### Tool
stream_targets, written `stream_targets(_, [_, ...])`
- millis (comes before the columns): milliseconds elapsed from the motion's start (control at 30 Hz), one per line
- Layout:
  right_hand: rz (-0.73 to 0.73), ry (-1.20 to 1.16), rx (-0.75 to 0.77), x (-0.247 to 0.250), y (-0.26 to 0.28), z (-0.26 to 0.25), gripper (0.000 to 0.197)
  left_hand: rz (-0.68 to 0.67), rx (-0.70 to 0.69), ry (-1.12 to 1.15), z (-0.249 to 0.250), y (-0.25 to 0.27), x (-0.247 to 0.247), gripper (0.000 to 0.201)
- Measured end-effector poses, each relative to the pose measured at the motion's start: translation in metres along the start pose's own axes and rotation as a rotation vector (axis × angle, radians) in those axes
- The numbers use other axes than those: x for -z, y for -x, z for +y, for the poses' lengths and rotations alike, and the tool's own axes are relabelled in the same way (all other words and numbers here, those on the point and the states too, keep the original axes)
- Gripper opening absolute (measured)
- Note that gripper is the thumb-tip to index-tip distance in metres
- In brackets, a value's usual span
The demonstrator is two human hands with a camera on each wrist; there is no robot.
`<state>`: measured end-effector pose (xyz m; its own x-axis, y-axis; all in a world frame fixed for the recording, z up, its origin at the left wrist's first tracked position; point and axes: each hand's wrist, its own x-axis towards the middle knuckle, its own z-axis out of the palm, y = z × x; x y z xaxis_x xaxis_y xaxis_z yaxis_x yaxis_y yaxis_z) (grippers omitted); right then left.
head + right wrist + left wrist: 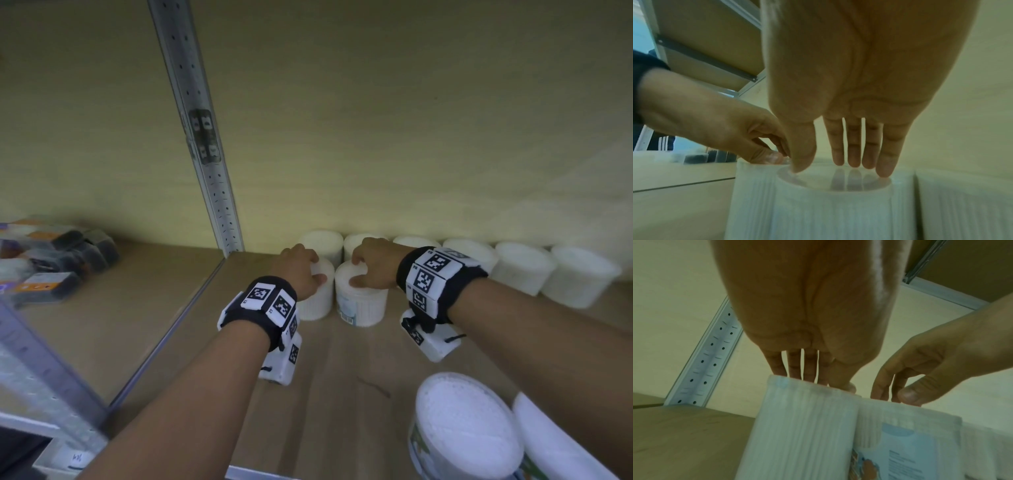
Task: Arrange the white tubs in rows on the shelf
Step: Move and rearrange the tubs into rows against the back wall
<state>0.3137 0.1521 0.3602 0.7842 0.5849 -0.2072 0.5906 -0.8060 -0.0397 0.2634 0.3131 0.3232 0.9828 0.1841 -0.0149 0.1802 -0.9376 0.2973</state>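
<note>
Two white ribbed tubs stand side by side on the wooden shelf (342, 363), just in front of a back row of several white tubs (520, 267) along the wall. My left hand (313, 270) (828, 382) grips the left tub (318, 303) (801, 426) from above, fingers over its far edge and thumb on the near rim. On the right tub (363, 308) (828, 211), which has a blue label, my right hand (356, 270) (838, 165) holds the lid the same way. The two tubs touch or nearly touch.
Two more white tubs (462, 428) stand close at the front right edge. A perforated metal upright (205, 154) rises left of the tubs. Beyond it, the neighbouring shelf bay holds dark packs (51, 260). Bare shelf board lies between the front tubs and my hands.
</note>
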Motion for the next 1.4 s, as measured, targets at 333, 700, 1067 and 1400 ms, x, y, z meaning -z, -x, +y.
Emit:
stream_targets(333, [-0.026,0.011,-0.013,-0.002,-0.004,-0.002,0.056,0.001,-0.017,-0.030,0.001,0.002,0.001,0.049])
stream_targets(700, [-0.026,-0.094,0.109,0.005,0.003,0.002,0.057,-0.001,-0.024,-0.024,0.003,0.004,0.001,0.049])
stream_targets(1067, [-0.043,-0.035,-0.024,0.003,0.002,0.007,0.065,-0.019,-0.034,-0.055,0.002,0.003,0.000,0.048])
stream_targets(1400, [-0.089,-0.043,0.030,0.008,0.003,0.004,0.060,-0.010,-0.032,-0.058,0.001,0.001,0.000,0.049])
